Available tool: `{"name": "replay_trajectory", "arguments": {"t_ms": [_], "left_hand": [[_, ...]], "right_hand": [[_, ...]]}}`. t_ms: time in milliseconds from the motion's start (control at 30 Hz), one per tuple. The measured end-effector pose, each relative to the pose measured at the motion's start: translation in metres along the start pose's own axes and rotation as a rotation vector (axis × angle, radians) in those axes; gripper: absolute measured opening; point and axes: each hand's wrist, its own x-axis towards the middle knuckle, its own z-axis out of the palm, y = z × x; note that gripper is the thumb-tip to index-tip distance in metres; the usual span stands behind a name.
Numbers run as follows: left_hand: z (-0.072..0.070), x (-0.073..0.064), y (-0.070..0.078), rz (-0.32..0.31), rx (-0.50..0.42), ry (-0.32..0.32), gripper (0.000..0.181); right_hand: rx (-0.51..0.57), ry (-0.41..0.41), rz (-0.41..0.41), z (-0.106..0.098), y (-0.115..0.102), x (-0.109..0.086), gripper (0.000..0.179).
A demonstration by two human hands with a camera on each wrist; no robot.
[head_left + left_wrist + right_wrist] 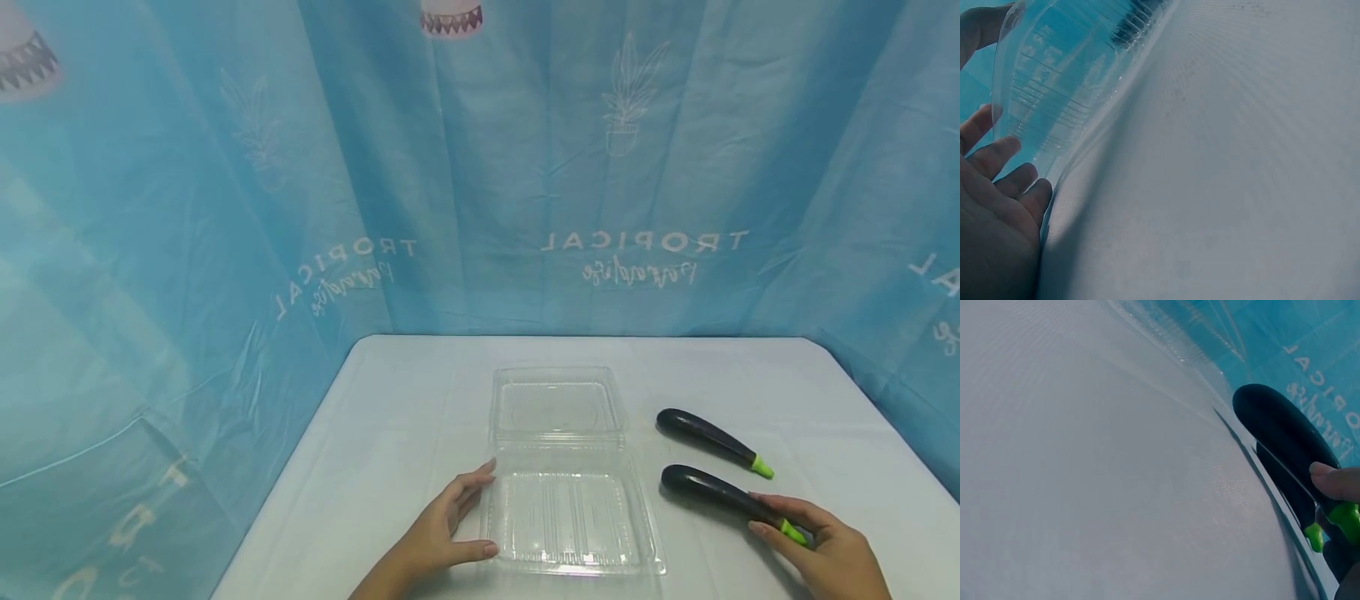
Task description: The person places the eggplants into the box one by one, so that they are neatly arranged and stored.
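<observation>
A clear plastic clamshell container [566, 517] lies opened out on the table, its lid [557, 404] hinged away at the back. My left hand [442, 521] is at the container's left side, thumb by the near corner and fingertips [1007, 145] along the edge, spread and relaxed. My right hand [832, 546] pinches a dark eggplant [712, 487] near its green stem end, between thumb and fingers. That eggplant's rounded end points left, held just above the table, as the right wrist view shows. A second eggplant [705, 435] rests on the table behind it.
The white-covered table [405, 400] has rounded back corners. Blue curtains [495, 183] with printed lettering hang behind it and on both sides.
</observation>
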Motion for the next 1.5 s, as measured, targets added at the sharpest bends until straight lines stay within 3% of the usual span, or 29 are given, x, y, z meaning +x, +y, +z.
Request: {"name": "replay_trajectory", "arguments": {"t_ms": [133,667,833,1100,1300,1500], "left_hand": [[0.000,0.000,0.000,0.002,0.008,-0.005,0.080],[0.000,0.000,0.000,0.000,0.005,0.002,0.078],[0.000,0.000,-0.001,0.002,0.004,0.002,0.079],[0.000,0.000,-0.001,0.020,0.002,-0.008,0.080],[0.000,0.000,0.000,-0.014,0.013,0.007,0.083],[-0.001,-0.001,-0.002,-0.026,0.003,0.012,0.081]], "right_hand": [[0.042,0.019,0.003,0.001,-0.004,-0.003,0.061],[0.259,0.032,-0.139,0.011,-0.045,-0.014,0.046],[0.348,-0.020,-0.209,0.014,-0.059,-0.017,0.044],[0.383,-0.091,-0.266,0.024,-0.079,-0.015,0.040],[0.428,-0.186,-0.399,0.039,-0.102,-0.009,0.035],[0.347,-0.266,-0.476,0.057,-0.123,-0.003,0.031]]}}
